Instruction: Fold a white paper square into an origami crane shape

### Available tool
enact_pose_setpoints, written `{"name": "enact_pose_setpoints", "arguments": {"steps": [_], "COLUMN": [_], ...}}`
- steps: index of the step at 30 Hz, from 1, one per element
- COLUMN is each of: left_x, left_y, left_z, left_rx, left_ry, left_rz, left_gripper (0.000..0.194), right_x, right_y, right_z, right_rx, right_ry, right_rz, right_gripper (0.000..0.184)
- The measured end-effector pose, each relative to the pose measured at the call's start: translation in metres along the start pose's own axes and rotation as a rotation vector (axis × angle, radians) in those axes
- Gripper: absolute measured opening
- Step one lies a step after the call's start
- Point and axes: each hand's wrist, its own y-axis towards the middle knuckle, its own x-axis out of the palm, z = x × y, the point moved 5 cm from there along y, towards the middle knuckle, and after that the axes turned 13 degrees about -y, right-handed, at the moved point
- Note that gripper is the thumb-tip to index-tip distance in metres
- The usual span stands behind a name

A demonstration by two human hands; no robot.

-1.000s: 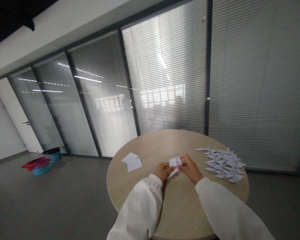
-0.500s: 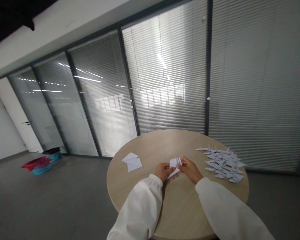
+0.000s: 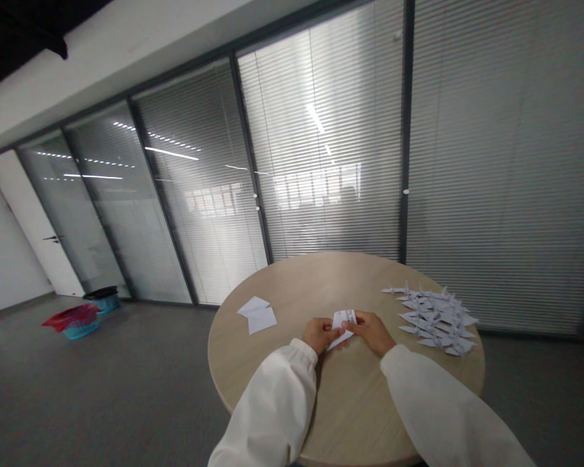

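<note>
A folded piece of white paper point(image 3: 343, 322) with printed marks sits between my hands, over the middle of the round wooden table point(image 3: 321, 275). My left hand point(image 3: 317, 335) pinches its lower left side, and my right hand point(image 3: 370, 331) holds its right side. Two white paper sheets point(image 3: 257, 317) lie loose on the table to the left of my hands. To the right of my right hand lies a heap of several white origami cranes point(image 3: 436, 320), not touching it.
Beyond the table stands a glass partition with grey slat blinds point(image 3: 321, 143). A red and blue basket point(image 3: 75, 322) and a dark-rimmed teal bin point(image 3: 102, 299) stand on the grey floor at the far left, near a white door point(image 3: 43, 246).
My hands have drawn slightly closer together, and the paper between them looks more folded and shorter. The loose sheets and the cranes have not moved.
</note>
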Motion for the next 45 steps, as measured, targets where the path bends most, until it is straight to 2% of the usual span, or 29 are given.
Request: {"name": "enact_pose_setpoints", "arguments": {"steps": [3,7,11,15,22,27,35,45], "left_x": [0.001,0.0,-0.011,-0.019,-0.023,-0.023,-0.02,-0.018], "left_y": [0.001,0.004,0.007,0.006,0.004,0.004,0.004,0.003], "left_z": [-0.003,-0.007,-0.003,0.006,0.014,0.017,0.019,0.019], "left_rx": [-0.016,-0.002,0.048,0.094,0.181,0.221,0.25,0.237], "left_ry": [-0.013,-0.042,-0.044,-0.088,-0.222,-0.276,-0.294,-0.26], "left_rz": [-0.019,-0.055,0.073,0.185,0.266,0.244,0.176,0.196], "left_gripper": [0.04,0.044,0.039,0.04,0.044,0.052,0.049,0.046], "right_x": [-0.003,-0.01,-0.015,-0.015,-0.012,-0.008,-0.005,-0.005], "right_y": [0.0,0.0,-0.002,-0.003,-0.001,-0.001,-0.002,-0.003], "right_z": [-0.001,-0.003,-0.003,-0.004,-0.004,-0.003,-0.008,-0.007], "right_rx": [-0.005,-0.011,0.003,0.008,-0.011,-0.009,-0.01,-0.016], "right_ry": [-0.049,-0.068,-0.066,-0.075,-0.053,-0.056,-0.072,-0.081], "right_rz": [0.019,0.109,0.18,0.19,0.138,0.103,0.058,0.058], "right_gripper": [0.033,0.031,0.034,0.035,0.032,0.029,0.029,0.031]}}
